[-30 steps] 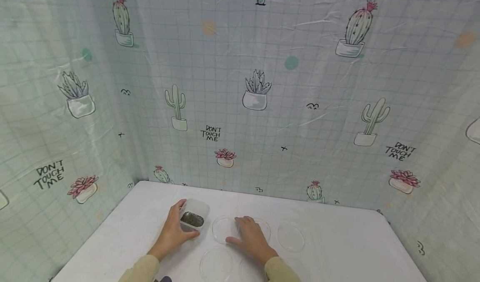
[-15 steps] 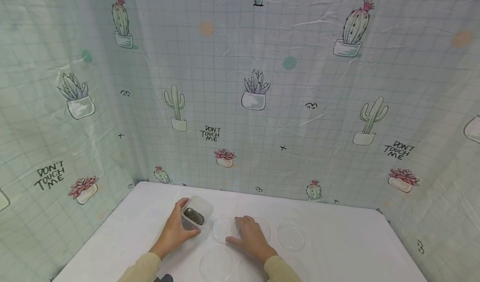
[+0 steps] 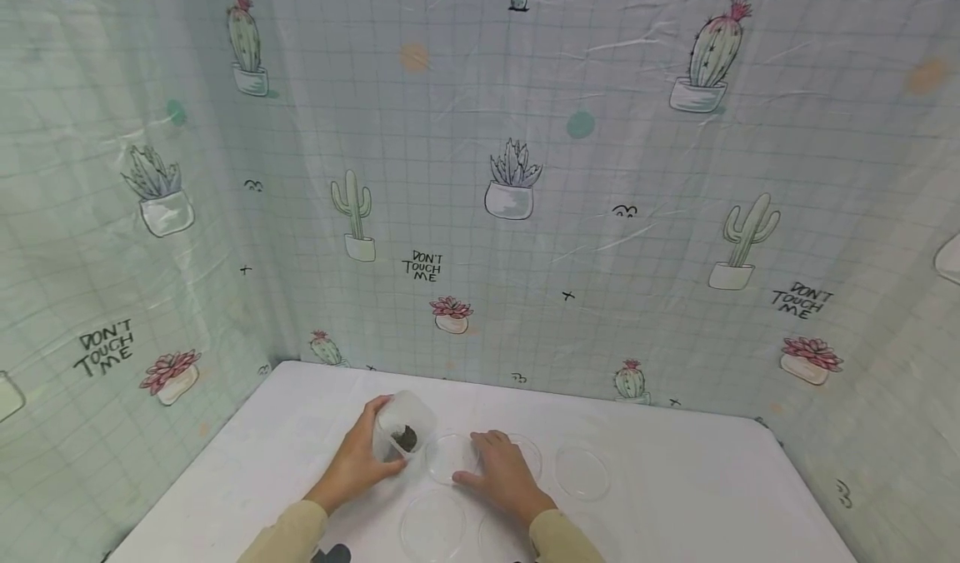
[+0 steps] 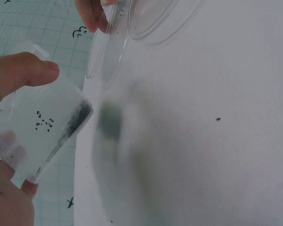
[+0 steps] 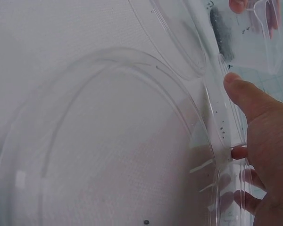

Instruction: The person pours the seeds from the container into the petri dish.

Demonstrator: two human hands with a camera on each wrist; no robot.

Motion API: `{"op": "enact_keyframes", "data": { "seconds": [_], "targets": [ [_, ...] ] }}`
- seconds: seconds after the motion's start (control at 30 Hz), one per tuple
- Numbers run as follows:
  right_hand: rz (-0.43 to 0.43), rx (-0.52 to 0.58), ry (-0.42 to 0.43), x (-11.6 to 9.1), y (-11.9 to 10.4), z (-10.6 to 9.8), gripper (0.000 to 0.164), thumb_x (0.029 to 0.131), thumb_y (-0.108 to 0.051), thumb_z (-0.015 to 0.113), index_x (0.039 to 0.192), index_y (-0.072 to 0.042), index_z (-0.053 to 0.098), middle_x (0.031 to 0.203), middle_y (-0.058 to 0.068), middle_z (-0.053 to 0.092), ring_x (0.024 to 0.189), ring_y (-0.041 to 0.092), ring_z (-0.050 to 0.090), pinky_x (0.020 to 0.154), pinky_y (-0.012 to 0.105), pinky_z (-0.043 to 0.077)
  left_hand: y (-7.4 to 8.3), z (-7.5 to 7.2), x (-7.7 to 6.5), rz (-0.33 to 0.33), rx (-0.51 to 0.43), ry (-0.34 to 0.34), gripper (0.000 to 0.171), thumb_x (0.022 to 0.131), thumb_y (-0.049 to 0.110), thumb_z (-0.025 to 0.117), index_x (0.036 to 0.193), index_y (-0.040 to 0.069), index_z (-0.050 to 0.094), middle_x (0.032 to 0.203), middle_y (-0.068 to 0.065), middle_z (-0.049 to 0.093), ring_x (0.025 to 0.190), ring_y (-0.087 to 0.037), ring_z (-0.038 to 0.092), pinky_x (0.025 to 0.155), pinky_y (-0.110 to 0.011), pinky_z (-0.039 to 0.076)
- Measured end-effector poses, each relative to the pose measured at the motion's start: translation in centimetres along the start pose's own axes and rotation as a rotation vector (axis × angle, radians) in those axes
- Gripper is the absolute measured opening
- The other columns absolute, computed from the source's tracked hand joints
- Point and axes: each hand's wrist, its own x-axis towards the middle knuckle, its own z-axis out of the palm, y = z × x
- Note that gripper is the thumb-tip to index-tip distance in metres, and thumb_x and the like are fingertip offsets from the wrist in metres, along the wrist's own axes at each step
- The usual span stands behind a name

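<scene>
Readable text was all on the backdrop (image 3: 585,246): "DON'T TOUCH ME" in black hand-drawn capitals, three full copies, at left, centre (image 3: 422,266) and right; two more cut by the top edge, down to "TOUCH ME"; around them, potted cacti and succulents, small crosses, colored dots, a faint grid.

Left hand (image 3: 356,460) gripped the translucent container (image 3: 414,406), thumb on one side, fingers round the other; container was tilted toward the right, just beside the far-left dish (image 3: 441,461); dark grains (image 4: 79,117) had piled along its lower edge, a few scattered on its wall.

Right hand (image 3: 502,475) was at that dish's right side, thumb and fingertips parted; could not tell whether it pinched the rim or only rested there; a few dark specks showed near it in the right wrist view.

Other clear round dishes on the white tabletop (image 3: 690,488): far-middle dish (image 3: 531,458), partly behind the right hand; far-right dish (image 3: 582,473); near-left dish (image 3: 432,528); near-right dish (image 3: 492,538), partly covered by the right arm; one loose dark speck (image 4: 218,119) sat on the tabletop; a dark rounded object (image 3: 339,554), cut by the bottom edge, too little visible to identify.
</scene>
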Motion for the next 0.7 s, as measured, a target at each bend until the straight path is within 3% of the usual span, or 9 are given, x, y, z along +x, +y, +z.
{"op": "enact_keyframes", "data": {
  "seconds": [0.27, 0.47, 0.7],
  "targets": [
    [-0.008, -0.005, 0.012, -0.01, -0.03, -0.32, 0.075, 0.074, -0.062, 0.059, 0.128, -0.009, 0.051, 0.125, 0.008, 0.056, 0.122, 0.028, 0.046, 0.099, 0.049, 0.041, 0.48, 0.07, 0.11, -0.004, -0.012, -0.041, 0.102, 0.058, 0.013, 0.084, 0.142, 0.016, 0.024, 0.133, -0.010, 0.047, 0.113, -0.032, 0.054, 0.091, -0.048, 0.049],
    [0.004, -0.008, -0.003, -0.04, -0.25, -0.42, 0.076, 0.074, -0.062, 0.059, 0.128, -0.010, 0.050, 0.126, 0.008, 0.056, 0.123, 0.028, 0.046, 0.100, 0.048, 0.041, 0.61, 0.27, 0.22, 0.012, 0.012, -0.094, 0.100, 0.060, 0.015, 0.083, 0.141, 0.015, 0.025, 0.136, -0.007, 0.042, 0.119, -0.029, 0.049, 0.098, -0.050, 0.043],
    [-0.016, -0.029, 0.025, -0.22, -0.14, -0.25, 0.075, 0.074, -0.061, 0.060, 0.127, -0.008, 0.051, 0.125, 0.009, 0.057, 0.121, 0.028, 0.047, 0.098, 0.049, 0.043, 0.69, 0.46, 0.57, 0.042, 0.052, -0.107, 0.099, 0.059, 0.018, 0.085, 0.140, 0.017, 0.028, 0.138, -0.004, 0.033, 0.126, -0.028, 0.042, 0.104, -0.048, 0.037]
  ]
}}
